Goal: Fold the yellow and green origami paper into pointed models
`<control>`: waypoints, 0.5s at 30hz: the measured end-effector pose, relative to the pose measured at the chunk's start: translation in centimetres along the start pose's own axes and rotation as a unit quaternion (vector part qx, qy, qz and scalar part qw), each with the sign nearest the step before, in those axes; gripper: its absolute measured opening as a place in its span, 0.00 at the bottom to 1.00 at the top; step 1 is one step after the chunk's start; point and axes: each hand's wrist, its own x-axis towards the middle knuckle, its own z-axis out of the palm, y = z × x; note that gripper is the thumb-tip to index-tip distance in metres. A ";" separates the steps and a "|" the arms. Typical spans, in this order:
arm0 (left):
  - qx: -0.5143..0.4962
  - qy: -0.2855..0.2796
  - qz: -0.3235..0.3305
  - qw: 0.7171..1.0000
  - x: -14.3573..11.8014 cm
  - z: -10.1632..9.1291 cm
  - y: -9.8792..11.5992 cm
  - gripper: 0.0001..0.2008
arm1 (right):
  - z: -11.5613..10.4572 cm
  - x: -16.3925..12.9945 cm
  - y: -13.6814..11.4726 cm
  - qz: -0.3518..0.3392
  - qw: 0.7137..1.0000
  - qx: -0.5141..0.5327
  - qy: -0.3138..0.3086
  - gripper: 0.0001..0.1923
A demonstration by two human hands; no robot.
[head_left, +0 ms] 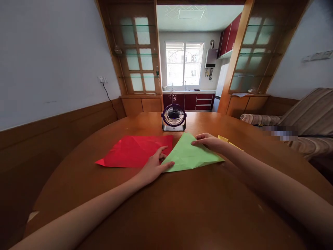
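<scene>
A green paper sheet [191,154], folded into a triangle, lies on the round wooden table [182,208]. My left hand [153,167] presses on its near left corner, fingers spread flat. My right hand [208,140] rests its fingertips on the sheet's upper right edge, near the far tip. A red paper sheet [135,150] lies flat just to the left, touching the green one. A yellow sheet [229,141] peeks out behind my right wrist, mostly hidden.
A small purple desk fan [173,117] stands upright behind the papers. A striped sofa [299,121] sits to the right of the table. Wooden cabinets and a kitchen doorway lie beyond.
</scene>
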 end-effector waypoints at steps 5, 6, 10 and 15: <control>-0.018 -0.006 -0.006 1.000 0.4 -0.2 -0.5 0.32 | 0.2 -0.4 -0.8 -0.005 1.000 0.004 0.002 0.12; -0.028 -0.003 -0.007 1.000 0.4 -0.1 -0.5 0.30 | 0.3 -0.5 -1.0 -0.005 1.000 0.004 0.001 0.12; -0.043 0.005 -0.002 0.999 0.5 -0.1 -0.2 0.27 | 1.1 -1.0 -1.9 -0.023 1.000 -0.001 0.011 0.12; -0.033 0.001 0.015 0.999 0.0 0.0 0.8 0.26 | 2.2 -1.6 -2.9 -0.072 0.995 -0.003 0.067 0.14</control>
